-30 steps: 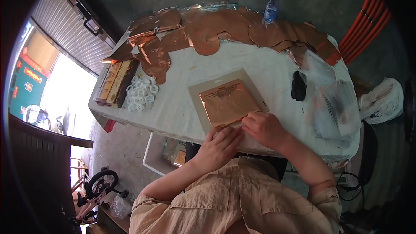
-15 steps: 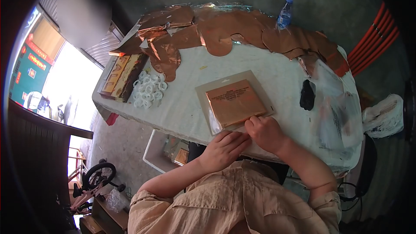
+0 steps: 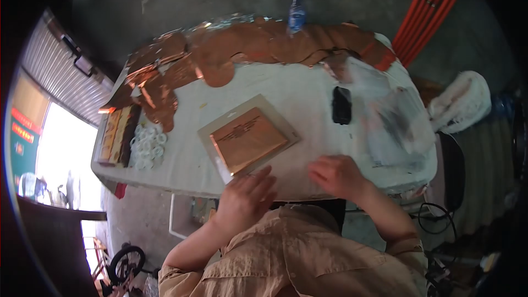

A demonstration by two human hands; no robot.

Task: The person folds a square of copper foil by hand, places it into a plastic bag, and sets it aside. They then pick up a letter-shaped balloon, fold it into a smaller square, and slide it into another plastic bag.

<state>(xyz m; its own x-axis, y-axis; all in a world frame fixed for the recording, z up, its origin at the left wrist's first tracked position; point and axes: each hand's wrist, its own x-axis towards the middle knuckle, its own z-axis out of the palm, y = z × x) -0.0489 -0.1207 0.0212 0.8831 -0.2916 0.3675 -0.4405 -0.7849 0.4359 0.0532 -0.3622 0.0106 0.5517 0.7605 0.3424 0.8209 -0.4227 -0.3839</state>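
Observation:
A flat copper-coloured packet [image 3: 250,142] with dark printed text lies on the table, over a larger grey-beige backing card [image 3: 286,120] that has a hang slot at its top edge. At its lower corner is my left hand [image 3: 246,195], fingers stretched out and overlapping the edge in this view. My right hand [image 3: 338,176] hovers near the table's front edge, to the right of the packet and apart from it. Its fingers are loosely bent and somewhat blurred, with nothing visible in them.
Copper-coloured sheets [image 3: 220,49] line the far edge, beside a water bottle [image 3: 297,14]. White rings [image 3: 147,146] and a box [image 3: 118,135] sit at left. On the right are a black object [image 3: 341,105] and clear plastic bags [image 3: 401,126]. Red pipes [image 3: 426,16] stand beyond.
My right hand has let go of the packet's lower edge and moved away to the right. The hands have parted, and the view has turned, shifting the table leftward.

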